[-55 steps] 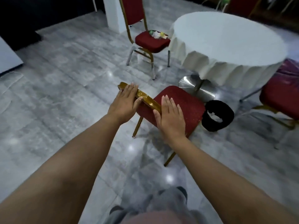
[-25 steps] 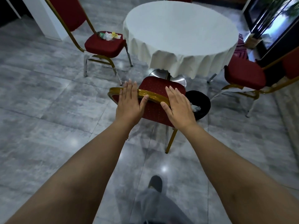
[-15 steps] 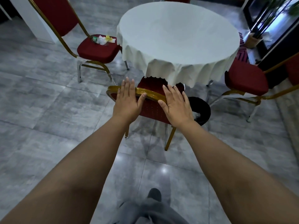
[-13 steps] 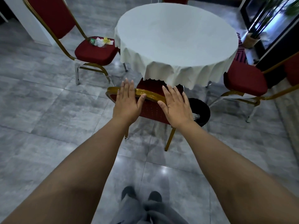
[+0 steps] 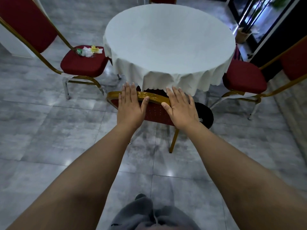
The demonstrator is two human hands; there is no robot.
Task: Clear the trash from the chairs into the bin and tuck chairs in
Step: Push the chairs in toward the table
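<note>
At centre frame, the red chair (image 5: 156, 112) faces the white-clothed table (image 5: 167, 40), its gold top rail running left to right, seat hidden beneath the cloth, with the left hand (image 5: 130, 104) and right hand (image 5: 180, 106) laid flat, fingers spread, on that rail, and the black bin (image 5: 206, 113) just right.

Legible text: none found.
Checked trash (image 5: 88, 50) on chair seat at 10 o'clock: wrappers too small and blurred to read. Checked tablecloth (image 5: 167, 42), chair back (image 5: 156, 112), bin (image 5: 205, 113) at 2 o'clock of that back: plain, unmarked. No numbers, brands or signs readable anywhere.
</note>
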